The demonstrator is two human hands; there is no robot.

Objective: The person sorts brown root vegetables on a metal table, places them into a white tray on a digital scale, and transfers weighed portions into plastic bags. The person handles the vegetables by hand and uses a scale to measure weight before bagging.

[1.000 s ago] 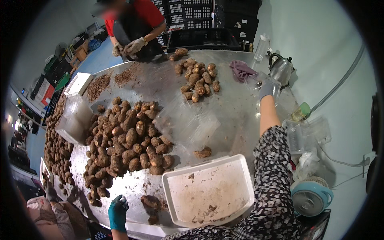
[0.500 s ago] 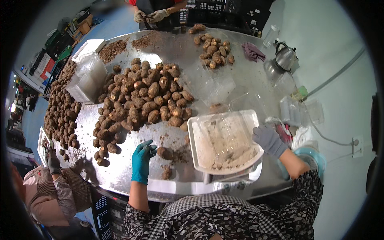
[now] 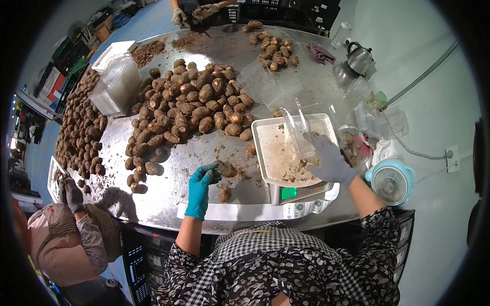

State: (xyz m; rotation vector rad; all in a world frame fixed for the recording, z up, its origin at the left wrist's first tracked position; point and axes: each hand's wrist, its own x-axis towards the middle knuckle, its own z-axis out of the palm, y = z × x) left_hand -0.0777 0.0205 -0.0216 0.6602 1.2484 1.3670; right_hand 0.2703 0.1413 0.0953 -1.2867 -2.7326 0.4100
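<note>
My left hand (image 3: pixel 203 186), in a teal glove, has its fingers curled together beside a loose dirt-covered root (image 3: pixel 225 169); whatever it may hold is hidden. My right hand (image 3: pixel 327 159), in a grey glove, has its fingers outstretched against a clear plastic container (image 3: pixel 297 125) over the white tray (image 3: pixel 265 158). That tray, streaked with soil, sits on a scale (image 3: pixel 289 193) with a green display. A big heap of brown tubers (image 3: pixel 186 102) lies left of the tray. More tubers and plastic (image 3: pixel 350 145) are at its right, partly hidden.
Stacked clear containers (image 3: pixel 112 86), a small tuber pile (image 3: pixel 273 51), a purple cloth (image 3: pixel 319 52), a kettle (image 3: pixel 359 59) and a blue bowl-shaped item (image 3: pixel 390 183) surround the work area. One co-worker's gloved hands (image 3: pixel 206 11) are beyond the table; another co-worker (image 3: pixel 71 239) is at left.
My right hand came back from the table's far right with a clear container, now over the tray, its fingers more outstretched. My left hand moved slightly rightward. The camera view has shifted.
</note>
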